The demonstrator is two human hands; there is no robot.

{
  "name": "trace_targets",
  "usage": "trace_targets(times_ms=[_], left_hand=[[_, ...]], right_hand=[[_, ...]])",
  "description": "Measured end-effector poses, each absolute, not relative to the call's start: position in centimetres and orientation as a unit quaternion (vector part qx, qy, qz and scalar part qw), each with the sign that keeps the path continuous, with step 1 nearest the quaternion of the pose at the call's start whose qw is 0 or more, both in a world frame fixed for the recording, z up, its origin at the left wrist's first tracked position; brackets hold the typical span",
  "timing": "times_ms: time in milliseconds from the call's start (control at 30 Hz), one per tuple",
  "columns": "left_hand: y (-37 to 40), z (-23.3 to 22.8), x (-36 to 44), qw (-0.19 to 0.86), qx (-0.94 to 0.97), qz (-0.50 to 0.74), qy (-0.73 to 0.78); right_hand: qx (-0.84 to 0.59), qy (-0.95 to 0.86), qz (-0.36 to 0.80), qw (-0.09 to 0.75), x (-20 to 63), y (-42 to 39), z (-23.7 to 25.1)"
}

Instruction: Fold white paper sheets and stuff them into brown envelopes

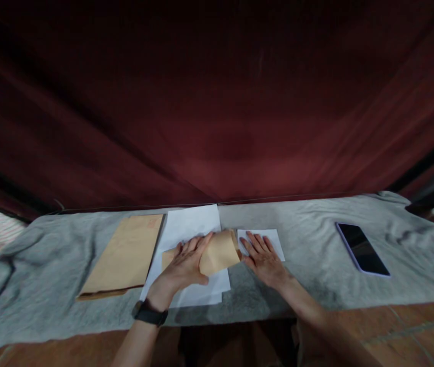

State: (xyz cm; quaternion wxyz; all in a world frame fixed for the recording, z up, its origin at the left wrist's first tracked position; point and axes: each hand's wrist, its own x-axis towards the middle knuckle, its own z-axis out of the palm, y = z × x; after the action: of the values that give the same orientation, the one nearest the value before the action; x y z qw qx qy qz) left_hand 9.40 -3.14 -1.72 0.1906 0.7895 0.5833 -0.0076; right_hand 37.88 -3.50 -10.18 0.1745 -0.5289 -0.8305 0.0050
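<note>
My left hand (186,265) lies spread over a small brown paper envelope (219,253), fingers along its far side and thumb stretched toward me. The envelope's right end bulges open and faces my right hand. Under it are white paper sheets (192,221), slightly fanned. My right hand (265,260) rests flat, fingers apart, on a smaller white paper (276,239), which looks folded. Its thumb side is close to the envelope's opening; whether they touch I cannot tell. Part of the envelope is hidden beneath my left hand.
To the left lies a stack of large brown envelopes (125,252). A phone with a purple case (362,250) is at the right. Everything sits on a grey cloth (308,224), with a dark red curtain (217,127) behind and a tiled floor (411,331) below the near edge.
</note>
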Motion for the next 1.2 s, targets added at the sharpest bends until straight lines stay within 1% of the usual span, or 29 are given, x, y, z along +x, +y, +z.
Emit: trace_targets(times_ms=[133,300,400,600,700,767,800,867,967,1033,1100,1200], left_hand=[[-2.9,-1.8,9.2,0.19,0.798,0.011,0.571],[-2.8,-1.1,9.5,0.211,0.784,-0.009,0.584],[-2.7,-0.9,9.6,0.22,0.781,-0.027,0.583],[-2.6,-1.1,9.3,0.212,0.78,-0.039,0.588],[-2.7,-1.0,9.3,0.216,0.774,-0.045,0.594],[-2.7,-1.0,9.3,0.215,0.773,-0.042,0.596],[-2.7,-1.0,9.3,0.213,0.775,-0.036,0.594],[-2.7,-1.2,9.4,0.206,0.779,-0.021,0.591],[-2.8,-1.4,9.6,0.198,0.786,0.006,0.586],[-2.8,-1.3,10.0,0.192,0.789,0.024,0.583],[-2.8,-1.1,10.6,0.185,0.792,0.042,0.58],[-2.7,-0.6,11.4,0.177,0.789,0.052,0.586]], right_hand=[[-0.526,-0.832,0.031,0.173,38.9,-2.5,-10.0],[-0.596,-0.781,0.049,0.18,41.3,-0.6,-9.2],[-0.614,-0.772,0.078,0.146,42.4,0.1,-8.3],[-0.674,-0.725,0.132,0.051,43.3,0.3,-5.5],[-0.677,-0.71,0.189,0.051,44.3,0.5,-4.5],[-0.648,-0.709,0.261,0.094,45.4,0.7,-4.2],[-0.638,-0.696,0.303,0.134,46.0,0.8,-4.0],[-0.624,-0.626,0.396,0.25,46.9,1.0,-3.8],[-0.575,-0.445,0.522,0.447,47.0,1.1,-3.5],[-0.532,-0.344,0.562,0.532,46.2,1.0,-3.5],[-0.51,-0.293,0.572,0.572,44.8,0.7,-3.7],[-0.488,-0.286,0.584,0.582,42.7,0.2,-4.3]])
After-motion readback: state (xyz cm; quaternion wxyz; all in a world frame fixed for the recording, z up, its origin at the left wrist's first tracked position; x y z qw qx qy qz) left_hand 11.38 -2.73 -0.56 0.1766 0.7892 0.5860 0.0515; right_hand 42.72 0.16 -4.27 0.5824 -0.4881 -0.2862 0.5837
